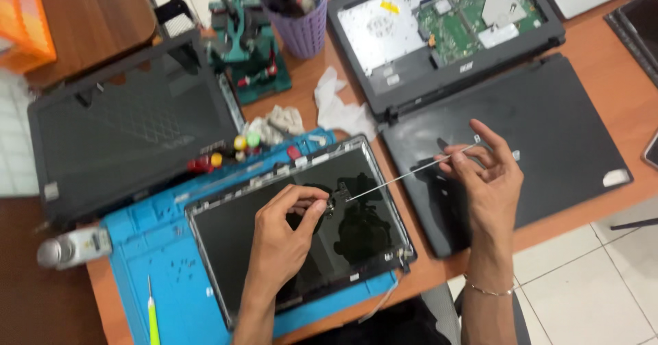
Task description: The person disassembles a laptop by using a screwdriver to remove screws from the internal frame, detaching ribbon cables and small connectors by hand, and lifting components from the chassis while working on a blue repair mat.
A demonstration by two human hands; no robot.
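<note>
A laptop screen panel lies glass-up on a blue work mat. My left hand rests over it, its fingertips pinching a small dark part at the panel's middle. My right hand hovers to the right, above a closed black laptop lid, and pinches the end of a long thin metal rod. The rod slants down-left, its tip close to my left fingertips.
An opened laptop base with a green circuit board sits at the back. A black laptop shell lies at left. A purple tool cup, white cloth, a grey cylinder and a green-handled tool surround the mat.
</note>
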